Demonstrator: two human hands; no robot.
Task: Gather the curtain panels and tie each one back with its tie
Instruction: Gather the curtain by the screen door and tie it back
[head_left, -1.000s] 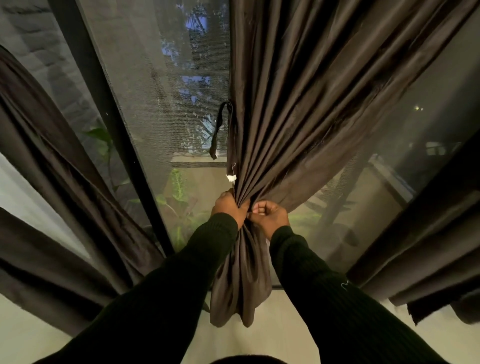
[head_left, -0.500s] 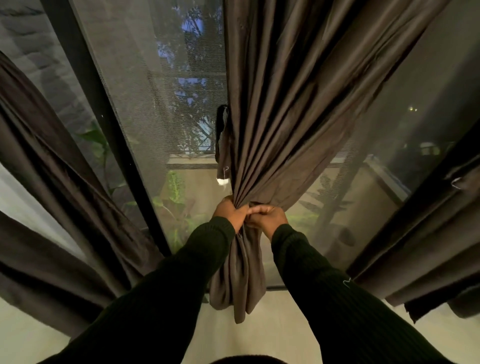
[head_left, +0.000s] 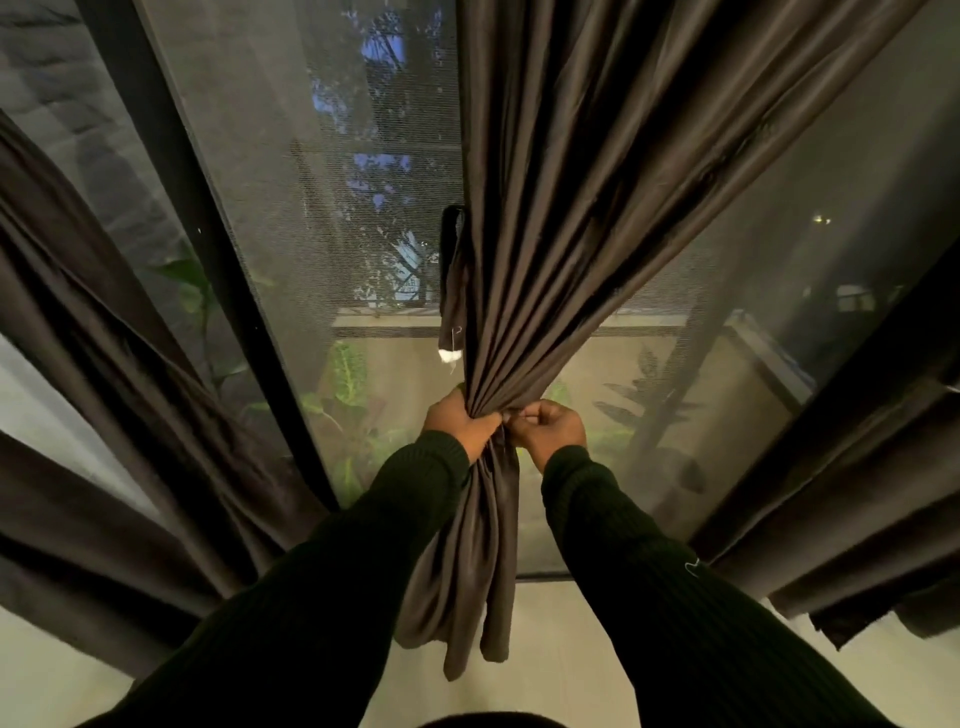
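1. Curtain panel (head_left: 571, 218), dark brown, hangs in front of the window screen (head_left: 322, 208) at centre and is bunched into a narrow neck at mid-height; below the neck it falls as a loose tail (head_left: 467, 582).
2. Your left hand (head_left: 460, 423) has its fingers curled round the left side of the bunched neck and grips the cloth.
3. Your right hand (head_left: 548, 428) has its fingers curled tight at the right side of the neck, touching the left hand; it seems to pinch cloth or the tie, I can't tell which.
4. Tie (head_left: 451, 291), a dark strip with a white end, hangs along the panel's left edge just above your left hand.
5. Two more dark panels: one (head_left: 130, 415) at far left, one (head_left: 857, 509) at far right, both well apart from the centre one.
6. Green plants (head_left: 353, 405) show behind the screen.
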